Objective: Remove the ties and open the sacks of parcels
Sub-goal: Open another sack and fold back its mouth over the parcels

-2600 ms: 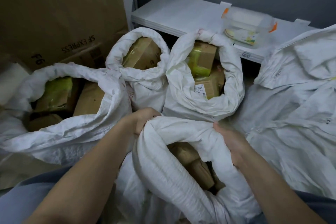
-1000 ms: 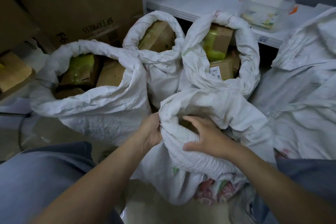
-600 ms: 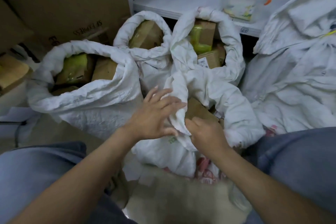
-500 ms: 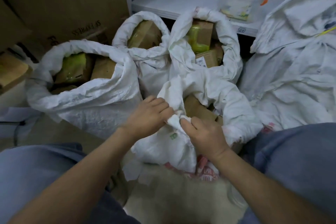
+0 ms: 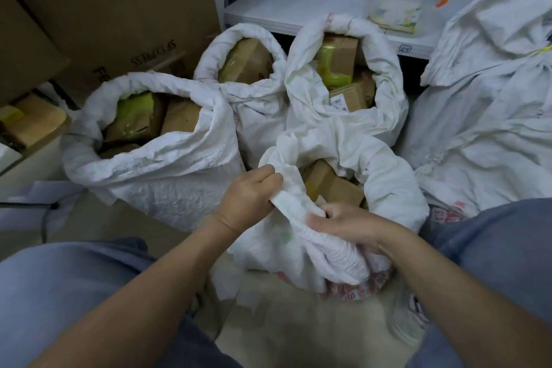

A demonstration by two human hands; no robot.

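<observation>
pale floor point(image 5: 301, 326) carries the whole lot, with cardboard boxes point(image 5: 113, 9) stacked far left of the fingers and a white shelf point(image 5: 298, 0) beyond them. going rightward, three open sacks stand beyond the hands: the wide sack point(image 5: 167, 176) off to the left of the left fingers, the narrow sack point(image 5: 254, 104) straight beyond them, and the third sack point(image 5: 388, 104) beyond the right fingers. all three have rolled-down mouths with brown parcels point(image 5: 179, 116) showing.

the near sack point(image 5: 394, 185), the one in hand, sits closest to the person and touches the third sack behind it. the left hand point(image 5: 248, 200) has its fingers point(image 5: 267, 178) curled, pinching the near-left stretch of the rim point(image 5: 291, 203). the right hand point(image 5: 346, 224) grips the same band just to the right, fingers point(image 5: 324, 213) curled over its edge. that band runs as a short strip from upper left to lower right between the two hands. no tie shows on it.

the next fold seems to turn on this: the un-rolled fabric stands up just beyond the left fingers and arcs away to the right, so the left hand is the nearer one.

far right of the right fingers lie the closed sacks point(image 5: 478, 104), one with a yellow strip point(image 5: 542, 49), perhaps a tie.
</observation>
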